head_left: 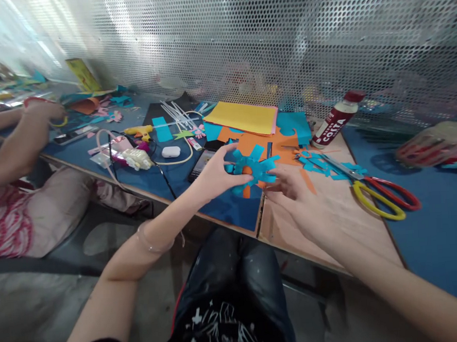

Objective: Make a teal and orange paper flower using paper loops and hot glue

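Between my hands, above the table's front edge, is a blue paper flower (257,170) with strip-like petals and an orange centre. My left hand (221,174) grips its left side, the thumb lying across the front near the centre. On the right, my right hand (292,195) has its bent fingers at the lower right petals; whether they pinch a petal is hard to make out. Behind the flower lie cut orange paper (284,144) and a yellow sheet (244,117). Scissors (372,188) with red and yellow handles rest to the right, blades over blue paper scraps (321,164).
A Costa bottle (336,120) stands at the back right, before a perforated metal screen (244,41). Leftward lie a yellow glue gun (139,130), white glue sticks (178,116), a white earphone case (171,152) and cables. Another person's arm (20,127) reaches in at far left.
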### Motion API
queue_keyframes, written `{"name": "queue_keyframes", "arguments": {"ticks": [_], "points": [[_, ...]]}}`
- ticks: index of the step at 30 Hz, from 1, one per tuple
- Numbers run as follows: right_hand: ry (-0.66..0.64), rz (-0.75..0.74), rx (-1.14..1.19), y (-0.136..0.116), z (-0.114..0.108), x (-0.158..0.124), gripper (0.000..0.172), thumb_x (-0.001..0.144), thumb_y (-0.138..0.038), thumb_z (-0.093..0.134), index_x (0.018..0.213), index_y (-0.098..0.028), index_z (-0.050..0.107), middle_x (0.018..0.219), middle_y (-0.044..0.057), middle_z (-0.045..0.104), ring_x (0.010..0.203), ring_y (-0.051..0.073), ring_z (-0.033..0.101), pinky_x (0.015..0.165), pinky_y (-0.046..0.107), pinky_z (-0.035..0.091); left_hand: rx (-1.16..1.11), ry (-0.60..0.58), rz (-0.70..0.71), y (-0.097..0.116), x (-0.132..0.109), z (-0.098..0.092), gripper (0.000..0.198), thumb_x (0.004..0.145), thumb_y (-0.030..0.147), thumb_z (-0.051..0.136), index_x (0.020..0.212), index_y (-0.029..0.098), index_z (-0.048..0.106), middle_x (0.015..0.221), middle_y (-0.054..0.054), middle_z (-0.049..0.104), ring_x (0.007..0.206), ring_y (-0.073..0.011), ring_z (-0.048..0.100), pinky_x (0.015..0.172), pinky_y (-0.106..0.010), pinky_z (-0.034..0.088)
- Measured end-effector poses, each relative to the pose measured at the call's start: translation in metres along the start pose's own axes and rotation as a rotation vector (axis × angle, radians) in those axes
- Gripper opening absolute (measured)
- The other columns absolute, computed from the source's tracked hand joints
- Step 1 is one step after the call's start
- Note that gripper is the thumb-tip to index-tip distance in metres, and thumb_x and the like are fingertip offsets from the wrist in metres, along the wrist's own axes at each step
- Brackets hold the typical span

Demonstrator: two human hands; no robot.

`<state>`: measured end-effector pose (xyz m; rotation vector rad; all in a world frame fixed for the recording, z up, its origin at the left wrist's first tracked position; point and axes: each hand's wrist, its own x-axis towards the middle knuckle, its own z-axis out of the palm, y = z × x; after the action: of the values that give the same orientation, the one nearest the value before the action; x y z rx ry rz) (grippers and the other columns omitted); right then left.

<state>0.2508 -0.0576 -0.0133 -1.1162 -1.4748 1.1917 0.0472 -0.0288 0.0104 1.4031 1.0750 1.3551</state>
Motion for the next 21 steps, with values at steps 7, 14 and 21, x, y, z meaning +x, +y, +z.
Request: {"name": "queue_keyframes", "arguments": {"ticks": [7, 14, 21], "points": [[0.012, 0.032, -0.035, -0.001, -0.006, 0.009, 0.033, 0.081, -0.035, 0.066, 0.113, -0.028, 0.062, 0.108, 0.004, 0.069, 0.107, 0.024, 0.065, 0.088, 0.042, 0.051, 0.054, 0.037, -0.060, 0.016, -0.007, -0.027, 0.075, 0.051, 0.010, 0.089, 0.122, 0.016, 0.067, 0.104, -0.009, 0.069, 0.093, -0.0214, 0.063, 0.075, -0.028, 0.052], [-0.107, -0.274, -0.554, 0.000, 0.015, 0.096, 0.022, 0.088, -0.031, 0.056, 0.106, -0.021, 0.064, 0.100, 0.009, 0.073, 0.094, 0.025, 0.068, 0.085, 0.044, 0.053, -0.275, 0.100, -0.098, 0.001, -0.045, -0.057, 0.067, 0.063, 0.018, 0.089, 0.126, 0.023, 0.065, 0.107, -0.004, 0.072, 0.092, -0.0175, 0.068, 0.083, -0.028, 0.055], [-0.386, -0.464, -0.751, -0.040, 0.165, 0.221, 0.015, 0.092, -0.026, 0.063, 0.100, -0.014, 0.069, 0.110, 0.010, 0.071, 0.107, 0.025, 0.064, 0.099, 0.044, 0.049, -0.887, 0.274, -0.089, -0.017, -0.070, -0.097, 0.068, 0.061, 0.031, 0.090, 0.123, 0.027, 0.063, 0.077, 0.004, 0.065, 0.070, -0.0097, 0.061, 0.071, -0.023, 0.050]]}}
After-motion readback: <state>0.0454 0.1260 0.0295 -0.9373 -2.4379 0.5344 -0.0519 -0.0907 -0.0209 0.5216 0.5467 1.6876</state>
